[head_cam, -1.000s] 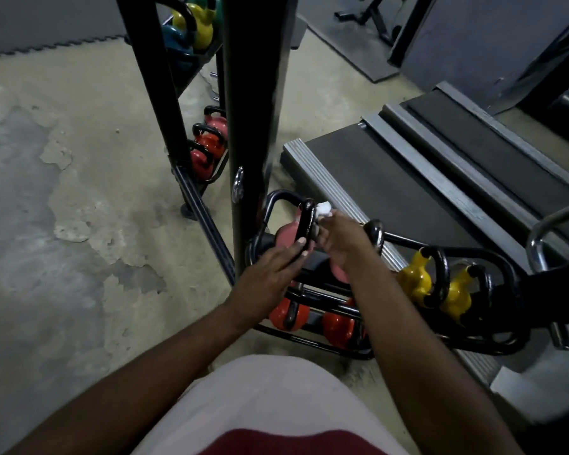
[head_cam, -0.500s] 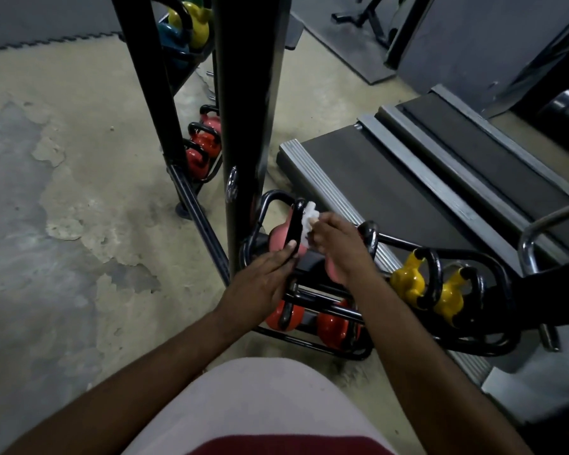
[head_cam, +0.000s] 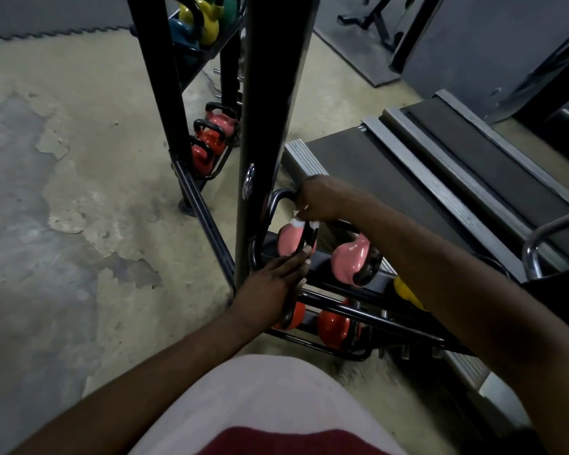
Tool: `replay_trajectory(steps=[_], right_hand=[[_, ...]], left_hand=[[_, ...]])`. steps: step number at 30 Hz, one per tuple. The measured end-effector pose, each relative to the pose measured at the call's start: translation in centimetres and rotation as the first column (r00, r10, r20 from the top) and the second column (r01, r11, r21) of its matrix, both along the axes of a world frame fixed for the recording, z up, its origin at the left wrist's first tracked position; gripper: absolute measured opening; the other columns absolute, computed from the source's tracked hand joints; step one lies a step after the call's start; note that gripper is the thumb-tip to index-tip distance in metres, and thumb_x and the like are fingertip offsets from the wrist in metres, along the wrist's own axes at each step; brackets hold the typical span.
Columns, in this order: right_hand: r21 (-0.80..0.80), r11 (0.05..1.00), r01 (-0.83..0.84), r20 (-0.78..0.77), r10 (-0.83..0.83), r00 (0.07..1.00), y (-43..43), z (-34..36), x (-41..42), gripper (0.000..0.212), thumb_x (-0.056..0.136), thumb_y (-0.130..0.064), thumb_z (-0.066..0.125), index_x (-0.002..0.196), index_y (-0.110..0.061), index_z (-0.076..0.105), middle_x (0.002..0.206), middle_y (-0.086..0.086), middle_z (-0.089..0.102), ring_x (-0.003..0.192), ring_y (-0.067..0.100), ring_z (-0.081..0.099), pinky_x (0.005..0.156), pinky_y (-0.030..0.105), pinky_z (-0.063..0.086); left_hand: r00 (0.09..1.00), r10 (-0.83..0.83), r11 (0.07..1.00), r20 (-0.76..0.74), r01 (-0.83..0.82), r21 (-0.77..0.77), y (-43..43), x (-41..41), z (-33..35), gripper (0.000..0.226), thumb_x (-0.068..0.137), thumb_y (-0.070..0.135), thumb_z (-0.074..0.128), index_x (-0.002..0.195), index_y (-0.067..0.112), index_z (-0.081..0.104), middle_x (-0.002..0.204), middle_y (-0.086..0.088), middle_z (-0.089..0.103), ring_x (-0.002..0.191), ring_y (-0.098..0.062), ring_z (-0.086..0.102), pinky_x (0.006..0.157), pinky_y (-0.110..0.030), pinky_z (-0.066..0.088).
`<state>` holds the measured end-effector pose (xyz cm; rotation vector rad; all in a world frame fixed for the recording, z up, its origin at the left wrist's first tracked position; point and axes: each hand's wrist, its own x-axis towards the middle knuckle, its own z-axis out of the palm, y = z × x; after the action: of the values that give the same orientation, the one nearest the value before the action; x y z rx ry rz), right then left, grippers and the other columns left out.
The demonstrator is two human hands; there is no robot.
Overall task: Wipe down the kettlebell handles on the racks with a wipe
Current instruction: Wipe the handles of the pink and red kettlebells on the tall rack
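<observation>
The right hand (head_cam: 322, 198) is pinching a white wipe (head_cam: 297, 223) with curled fingers and pressing it on the top of the black handle (head_cam: 307, 238) of a pink kettlebell (head_cam: 288, 239). The left hand (head_cam: 270, 284) is reaching in from 7 o'clock with its fingers straight and close together. Its fingertips are touching the low part of that handle. The kettlebell is sitting on the upper level of a low black rack (head_cam: 368, 315). Another pink kettlebell (head_cam: 347, 262) is sitting just beside it at 3 o'clock. Orange kettlebells (head_cam: 334, 326) are sitting below at 6 o'clock. A tall black post (head_cam: 270, 93) is standing at 11 o'clock. A treadmill (head_cam: 440, 178) is lying at 2 o'clock.
</observation>
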<state>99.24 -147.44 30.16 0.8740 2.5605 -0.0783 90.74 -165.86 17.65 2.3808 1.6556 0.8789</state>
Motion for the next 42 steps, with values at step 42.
replay_trajectory(steps=[42], right_hand=[[-0.906, 0.372, 0.202, -0.409, -0.891, -0.197, -13.2, -8.3, 6.0, 0.015, 0.099, -0.034, 0.055, 0.11, -0.025, 0.061, 0.105, -0.003, 0.065, 0.099, 0.013, 0.063, 0.094, 0.04, 0.053]], left_hand=[[0.802, 0.369, 0.816, 0.469, -0.038, -0.577, 15.5, -0.2, 8.6, 0.032, 0.085, 0.007, 0.072, 0.116, 0.011, 0.071, 0.111, -0.002, 0.071, 0.105, -0.018, 0.067, 0.094, -0.026, 0.052]])
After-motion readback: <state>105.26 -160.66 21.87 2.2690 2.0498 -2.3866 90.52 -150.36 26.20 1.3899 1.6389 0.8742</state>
